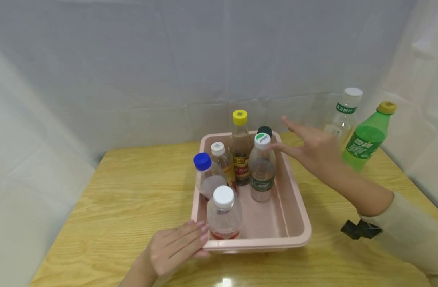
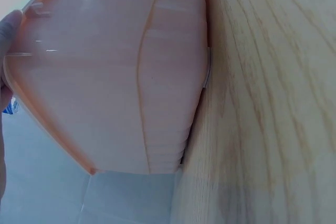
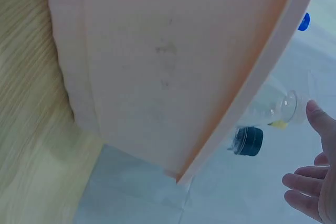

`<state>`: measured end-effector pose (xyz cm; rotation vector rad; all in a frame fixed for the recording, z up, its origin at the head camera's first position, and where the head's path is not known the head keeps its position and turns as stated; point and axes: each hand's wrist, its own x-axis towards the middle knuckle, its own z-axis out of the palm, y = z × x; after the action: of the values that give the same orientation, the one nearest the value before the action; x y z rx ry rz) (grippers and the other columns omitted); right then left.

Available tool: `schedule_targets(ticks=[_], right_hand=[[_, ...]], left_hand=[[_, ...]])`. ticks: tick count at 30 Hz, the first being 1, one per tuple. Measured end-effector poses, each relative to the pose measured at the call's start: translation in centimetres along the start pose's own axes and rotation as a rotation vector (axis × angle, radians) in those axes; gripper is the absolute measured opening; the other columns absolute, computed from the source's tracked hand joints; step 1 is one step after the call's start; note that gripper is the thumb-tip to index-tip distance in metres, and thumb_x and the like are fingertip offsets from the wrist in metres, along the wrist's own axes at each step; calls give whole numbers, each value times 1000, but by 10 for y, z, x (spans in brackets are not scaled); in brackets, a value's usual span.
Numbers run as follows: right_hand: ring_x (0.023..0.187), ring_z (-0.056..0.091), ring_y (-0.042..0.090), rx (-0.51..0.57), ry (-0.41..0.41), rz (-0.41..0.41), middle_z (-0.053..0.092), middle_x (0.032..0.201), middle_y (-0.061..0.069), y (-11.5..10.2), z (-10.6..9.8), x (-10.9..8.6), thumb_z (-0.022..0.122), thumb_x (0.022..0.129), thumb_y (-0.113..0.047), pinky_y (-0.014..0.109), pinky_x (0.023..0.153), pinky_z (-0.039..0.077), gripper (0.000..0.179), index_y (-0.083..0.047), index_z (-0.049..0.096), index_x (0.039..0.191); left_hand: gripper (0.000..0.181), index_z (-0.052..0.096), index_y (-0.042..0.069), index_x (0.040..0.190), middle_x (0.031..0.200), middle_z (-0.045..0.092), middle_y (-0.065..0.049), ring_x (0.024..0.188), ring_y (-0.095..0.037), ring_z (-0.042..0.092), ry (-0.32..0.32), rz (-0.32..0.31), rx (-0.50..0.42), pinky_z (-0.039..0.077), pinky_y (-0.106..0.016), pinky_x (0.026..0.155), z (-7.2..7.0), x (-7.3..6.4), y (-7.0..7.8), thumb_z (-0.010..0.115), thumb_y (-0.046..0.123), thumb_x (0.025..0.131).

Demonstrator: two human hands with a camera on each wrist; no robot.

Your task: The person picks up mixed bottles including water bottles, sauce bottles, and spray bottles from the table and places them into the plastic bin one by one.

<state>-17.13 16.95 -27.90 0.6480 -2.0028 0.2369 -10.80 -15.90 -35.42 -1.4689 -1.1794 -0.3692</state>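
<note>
My left hand (image 1: pixel 177 247) holds the near left corner of a pink plastic tub (image 1: pixel 301 223), fingers over its rim and thumb below. Over the tub's right side, my right hand (image 1: pixel 317 153) is spread, nothing in its grasp. Its thumb tip is right at the white-and-green cap of a clear bottle (image 1: pixel 262 171), seen too in the right wrist view. Behind that bottle shows a dark cap (image 3: pixel 248 141). Also upright in the tub are a yellow-capped sauce bottle (image 1: pixel 240 143), a small white-capped bottle (image 1: pixel 222 159), a blue-capped bottle (image 1: pixel 210 179) and a clear white-capped bottle (image 1: pixel 224 215).
Beyond my right hand, a green soda bottle (image 1: pixel 366 139) with a yellow cap and a white-capped tea bottle (image 1: pixel 342 117) stand on the wooden table (image 1: pixel 133 191). My right forearm partly covers the table's right side. White sheeting (image 1: pixel 133 79) hangs behind and at both sides.
</note>
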Motion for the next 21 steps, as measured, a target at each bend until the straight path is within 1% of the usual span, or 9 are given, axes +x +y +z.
schedule_targets(ticks=[4, 6, 8, 13, 18, 21], right_hand=[[40, 50, 22, -51, 3, -9, 71, 84, 19, 6, -5, 2, 40, 86, -71, 24, 31, 16, 77, -4, 68, 114], [37, 44, 21, -74, -2, -9, 71, 81, 20, 9, -7, 3, 39, 87, -71, 24, 30, 16, 78, -4, 68, 114], [34, 38, 19, -107, -19, -9, 70, 73, 19, 13, -11, 3, 35, 87, -73, 24, 30, 16, 81, -4, 67, 115], [32, 30, 15, -139, -25, -7, 67, 66, 19, 21, -18, 3, 34, 87, -73, 23, 30, 15, 83, -2, 67, 114], [33, 27, 14, -141, -15, 16, 69, 73, 21, 31, -25, 2, 35, 86, -74, 24, 31, 14, 83, -2, 68, 113], [33, 34, 18, -148, -28, 22, 70, 82, 23, 38, -30, 1, 36, 86, -74, 23, 32, 13, 84, -1, 66, 115]], left_hand=[[29, 72, -4, 91, 85, 72, -16, 76, -22, 72, -2, -1, 0, 63, -26, 64, 0, -4, 1, 73, 24, 82], [29, 72, -4, 91, 86, 72, -16, 76, -22, 72, -5, -1, 2, 63, -26, 65, 0, -5, 1, 73, 24, 82], [29, 72, -4, 91, 86, 72, -16, 77, -22, 72, -7, -1, 1, 63, -26, 65, 0, -5, 1, 72, 24, 83], [28, 72, -4, 91, 85, 72, -16, 77, -22, 72, -11, -5, -4, 63, -26, 65, -1, -3, 1, 72, 23, 83], [28, 72, -3, 91, 85, 72, -16, 76, -22, 72, -9, -3, -5, 63, -26, 65, -1, -4, 0, 72, 24, 83], [28, 72, -3, 91, 85, 72, -16, 76, -22, 72, -8, 2, -1, 63, -26, 65, -1, -4, 0, 72, 24, 83]])
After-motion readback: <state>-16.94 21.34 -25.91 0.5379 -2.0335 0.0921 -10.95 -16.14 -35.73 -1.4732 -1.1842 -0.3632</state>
